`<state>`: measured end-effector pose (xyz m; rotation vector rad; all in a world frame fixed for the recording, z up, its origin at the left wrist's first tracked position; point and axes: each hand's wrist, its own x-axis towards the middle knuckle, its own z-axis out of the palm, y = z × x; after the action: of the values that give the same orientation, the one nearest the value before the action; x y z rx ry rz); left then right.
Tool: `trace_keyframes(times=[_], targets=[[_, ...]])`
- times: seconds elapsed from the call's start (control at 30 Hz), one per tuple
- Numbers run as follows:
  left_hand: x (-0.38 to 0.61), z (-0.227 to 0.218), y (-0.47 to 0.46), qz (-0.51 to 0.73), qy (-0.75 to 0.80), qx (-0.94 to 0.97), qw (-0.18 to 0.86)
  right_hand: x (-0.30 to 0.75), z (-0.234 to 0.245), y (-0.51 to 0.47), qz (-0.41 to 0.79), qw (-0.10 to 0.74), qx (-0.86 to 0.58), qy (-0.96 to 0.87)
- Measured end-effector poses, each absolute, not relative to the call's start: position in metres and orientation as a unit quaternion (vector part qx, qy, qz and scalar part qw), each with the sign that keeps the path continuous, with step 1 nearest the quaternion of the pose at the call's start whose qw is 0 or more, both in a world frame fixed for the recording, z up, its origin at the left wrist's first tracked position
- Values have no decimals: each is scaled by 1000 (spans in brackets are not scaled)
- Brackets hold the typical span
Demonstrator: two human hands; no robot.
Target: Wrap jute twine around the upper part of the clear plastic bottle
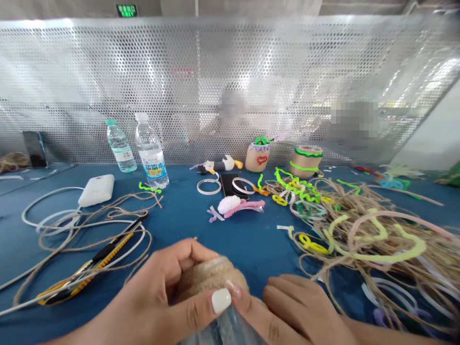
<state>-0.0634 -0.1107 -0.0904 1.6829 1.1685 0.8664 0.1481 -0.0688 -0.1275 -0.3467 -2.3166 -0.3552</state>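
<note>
The left hand (151, 287) and right hand (302, 306) hold a twine-wrapped cylinder (212, 278) at the near edge of the view, with crinkled clear plastic (223, 330) below it. The left grip curls narrowly around the cylinder, its white-nailed thumb (221, 300) across the front, while the right grip closes against its lower side.

Left of the grip, a yellow-and-black utility knife (89, 263) lies among jute twine and a white cable (53, 215), with a white power bank (96, 190) beyond. Straight ahead on the blue surface (187, 211) are fuzzy pipe cleaners (233, 206) and a black phone (230, 184), with two water bottles (151, 151) further left. Right of the grip spreads a tangled pile of twine and pipe-cleaner shapes (377, 249). Past everything stands a perforated metal screen (179, 86), with a green illuminated sign (126, 10) above it.
</note>
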Motion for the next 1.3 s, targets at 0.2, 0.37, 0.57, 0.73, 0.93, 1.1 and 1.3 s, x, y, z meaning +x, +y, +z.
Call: trace_keyframes(times=[0.2,0.37,0.57,0.73,0.93,1.1,1.3], targets=[[-79,-68,-73,330,395,835,194,152,-116,-42,-95,381,-81,-916],[-83,-67,-58,306,363,861,183,158,-113,-39,-42,427,-74,-900],[-86,-82,-70,363,326,858,160,158,-102,-49,5,382,-149,-912],[-89,-88,-71,410,378,810,181,149,-106,-43,139,375,-230,-887],[-85,-90,-77,421,363,786,271,149,-105,-45,203,396,-235,-864],[-85,-78,-82,338,360,840,222,150,-110,-47,238,384,-225,-863],[-81,-61,-96,231,368,901,9,142,-112,-36,281,363,-201,-865]])
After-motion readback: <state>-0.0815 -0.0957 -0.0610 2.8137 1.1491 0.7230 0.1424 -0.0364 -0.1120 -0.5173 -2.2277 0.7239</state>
